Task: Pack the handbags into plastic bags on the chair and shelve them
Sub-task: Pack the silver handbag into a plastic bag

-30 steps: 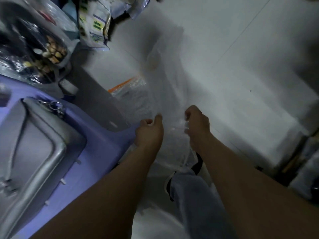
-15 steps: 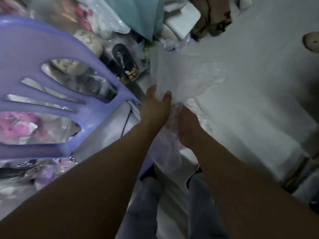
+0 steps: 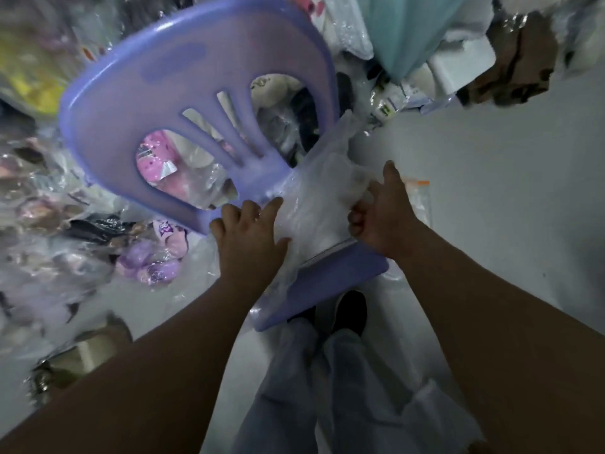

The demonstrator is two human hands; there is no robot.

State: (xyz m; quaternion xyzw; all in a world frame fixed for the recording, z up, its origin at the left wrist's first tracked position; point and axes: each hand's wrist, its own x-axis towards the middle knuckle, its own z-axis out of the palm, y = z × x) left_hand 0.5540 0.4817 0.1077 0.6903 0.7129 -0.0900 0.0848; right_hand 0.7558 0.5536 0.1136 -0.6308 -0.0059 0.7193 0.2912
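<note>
A purple plastic chair (image 3: pixel 196 77) fills the upper left, its seat (image 3: pixel 330 283) just ahead of my hands. A clear plastic bag (image 3: pixel 320 204) lies crumpled over the seat between both hands. My left hand (image 3: pixel 248 237) grips the bag's left side between thumb and fingers. My right hand (image 3: pixel 379 211) holds its right edge with curled fingers. A thin silver edge (image 3: pixel 330 250) shows under the plastic on the seat; the handbag itself is hidden by the bag.
Heaps of plastic-wrapped plush toys and bags (image 3: pixel 147 260) cover the floor behind and left of the chair. A teal cloth (image 3: pixel 402 31) hangs at the top. A zip bag with an orange strip (image 3: pixel 420 194) lies on the white floor at right. My legs and shoes (image 3: pixel 350 309) are below the seat.
The view swung up from the floor to the chair back. Both hands carried the plastic bag left and down onto the chair seat, and have moved apart along it.
</note>
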